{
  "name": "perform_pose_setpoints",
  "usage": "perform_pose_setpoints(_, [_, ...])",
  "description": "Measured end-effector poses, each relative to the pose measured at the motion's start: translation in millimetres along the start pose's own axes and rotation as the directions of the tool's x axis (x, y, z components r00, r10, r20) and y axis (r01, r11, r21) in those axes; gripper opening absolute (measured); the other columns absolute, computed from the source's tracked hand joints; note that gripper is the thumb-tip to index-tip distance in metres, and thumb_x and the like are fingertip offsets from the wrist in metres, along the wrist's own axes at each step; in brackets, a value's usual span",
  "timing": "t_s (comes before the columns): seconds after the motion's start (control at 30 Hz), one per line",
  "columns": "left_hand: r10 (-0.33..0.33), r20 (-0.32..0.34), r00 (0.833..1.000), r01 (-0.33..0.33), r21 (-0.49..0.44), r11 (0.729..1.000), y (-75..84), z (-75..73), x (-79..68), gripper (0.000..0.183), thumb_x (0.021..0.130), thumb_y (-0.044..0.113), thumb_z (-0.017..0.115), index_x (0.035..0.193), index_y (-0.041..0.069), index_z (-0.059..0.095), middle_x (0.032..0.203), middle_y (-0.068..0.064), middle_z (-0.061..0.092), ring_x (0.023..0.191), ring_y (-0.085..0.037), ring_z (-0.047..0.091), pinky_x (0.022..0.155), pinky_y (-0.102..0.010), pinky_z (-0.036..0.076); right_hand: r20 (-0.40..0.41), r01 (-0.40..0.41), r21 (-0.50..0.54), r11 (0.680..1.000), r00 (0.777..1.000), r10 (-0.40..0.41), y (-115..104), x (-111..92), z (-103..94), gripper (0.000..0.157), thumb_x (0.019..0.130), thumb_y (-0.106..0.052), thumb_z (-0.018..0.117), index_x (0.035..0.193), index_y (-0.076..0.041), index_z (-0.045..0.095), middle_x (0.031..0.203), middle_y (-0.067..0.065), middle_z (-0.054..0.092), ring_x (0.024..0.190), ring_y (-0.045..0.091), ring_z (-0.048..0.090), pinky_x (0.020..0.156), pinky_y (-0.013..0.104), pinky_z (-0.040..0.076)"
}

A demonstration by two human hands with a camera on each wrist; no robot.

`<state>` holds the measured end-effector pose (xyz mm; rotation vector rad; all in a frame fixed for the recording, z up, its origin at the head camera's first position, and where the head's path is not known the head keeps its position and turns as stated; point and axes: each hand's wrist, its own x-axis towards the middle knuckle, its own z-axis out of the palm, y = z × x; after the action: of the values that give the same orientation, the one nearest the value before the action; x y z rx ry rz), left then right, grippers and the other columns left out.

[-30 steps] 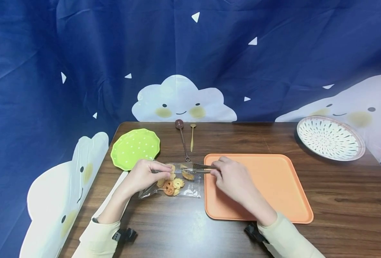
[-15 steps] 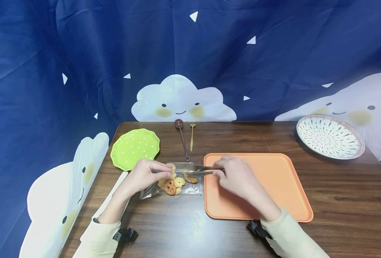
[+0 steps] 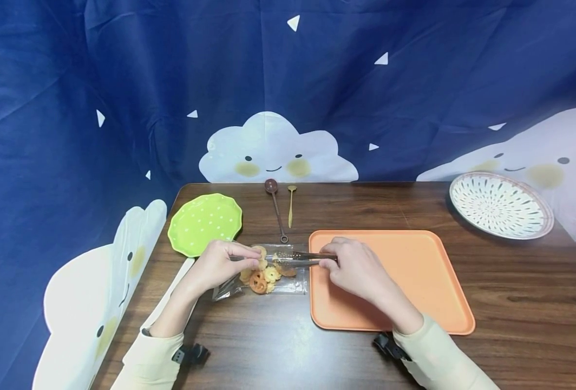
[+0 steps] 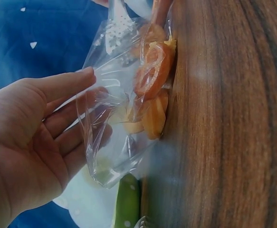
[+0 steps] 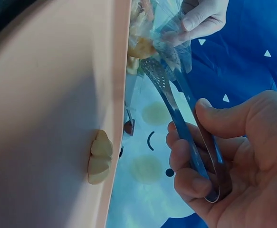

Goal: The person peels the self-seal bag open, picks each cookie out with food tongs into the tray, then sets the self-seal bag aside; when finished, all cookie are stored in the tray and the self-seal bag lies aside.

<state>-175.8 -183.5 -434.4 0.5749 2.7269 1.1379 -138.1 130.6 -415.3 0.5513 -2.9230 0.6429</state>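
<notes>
My left hand (image 3: 218, 265) pinches the edge of a clear plastic bag (image 4: 107, 78) and holds its upper side raised off the table. Inside are several cookies (image 3: 259, 283), among them a pretzel-shaped one (image 4: 153, 71) and pale flower-shaped ones. From the right, my right hand (image 3: 356, 271) grips metal tongs (image 5: 178, 118) with perforated heads. Those heads reach into the bag, their arms apart, close to a golden-brown cookie (image 5: 140, 47). One cookie (image 5: 100, 157) rests on the orange tray (image 3: 414, 271), and my right hand hides it in the head view.
A green dotted plate (image 3: 205, 223) stands at the back left. Behind the bag lie a dark long-handled spoon (image 3: 277, 214) and a small gold spoon (image 3: 290, 207). A patterned white plate (image 3: 499, 205) sits at the far right, before the blue cloth backdrop (image 3: 395, 108).
The tongs drew back to the right, then slid left again, their heads now deeper in the bag. The cookie at the bag's right side shifted slightly. My left hand stayed in place.
</notes>
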Motion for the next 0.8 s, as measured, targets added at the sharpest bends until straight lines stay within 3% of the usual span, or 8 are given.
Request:
perform_pose_setpoints(0.3, [-0.024,0.004,1.000,0.024,0.002,1.000,0.5,-0.2,0.6,0.014,0.085,0.030,0.082,0.099,0.029,0.082,0.104,0.012,0.080,0.107,-0.011,0.074,0.100,-0.040,0.058,-0.037,-0.002,0.002,1.000,0.999,0.002,0.8,0.1,-4.4,0.007,0.089,-0.017,0.072,0.092,-0.019,0.078,0.083,-0.008,0.069,0.074,0.016,0.064,0.066,0.037,0.052])
perform_pose_setpoints(0.63, [0.009,-0.006,1.000,-0.009,0.015,1.000,-0.8,0.2,-0.3,0.015,0.086,0.029,0.082,0.101,0.027,0.082,0.104,0.010,0.080,0.106,-0.013,0.075,0.098,-0.042,0.059,0.048,-0.042,-0.007,0.999,0.998,0.042,2.9,-0.9,-4.8,0.010,0.086,-0.018,0.072,0.094,-0.017,0.078,0.086,-0.005,0.070,0.085,0.021,0.068,0.074,0.042,0.055])
perform_pose_setpoints(0.8, [0.014,0.000,1.000,-0.014,0.006,1.000,-2.2,0.1,0.1,0.016,0.086,0.031,0.081,0.102,0.026,0.082,0.104,0.011,0.080,0.106,-0.012,0.075,0.098,-0.040,0.059,0.039,-0.033,0.006,0.999,0.999,0.033,3.5,-0.8,-8.1,0.008,0.086,-0.016,0.072,0.091,-0.018,0.078,0.083,-0.006,0.070,0.082,0.018,0.068,0.074,0.041,0.055])
